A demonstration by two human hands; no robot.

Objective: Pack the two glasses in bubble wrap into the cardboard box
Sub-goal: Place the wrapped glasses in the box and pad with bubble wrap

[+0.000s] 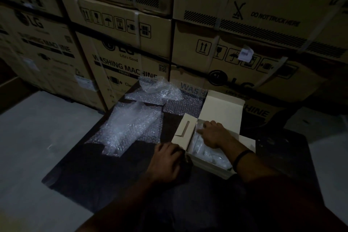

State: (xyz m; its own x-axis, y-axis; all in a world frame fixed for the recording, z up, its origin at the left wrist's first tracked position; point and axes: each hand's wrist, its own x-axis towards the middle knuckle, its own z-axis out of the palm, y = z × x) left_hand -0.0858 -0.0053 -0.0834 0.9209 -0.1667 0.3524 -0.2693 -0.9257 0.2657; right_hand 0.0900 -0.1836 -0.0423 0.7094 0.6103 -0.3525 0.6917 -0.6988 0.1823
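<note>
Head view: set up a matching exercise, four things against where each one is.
Things:
1. left hand
2. right hand
3. long bubble-wrapped bundle
4. crumpled bubble wrap

Places:
A. inside the open cardboard box
B. far end of the dark table
C. on the table, left of the box
D. at the box's near left corner

Pairs: 1-D, 2-A, 3-C, 4-B

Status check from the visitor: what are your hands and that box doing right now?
Right hand inside small cardboard box, pressing on a bubble-wrapped bundle. Left hand steadying the box's near corner. Second wrapped bundle on the dark table, unpacked. Nothing blocking.
</note>
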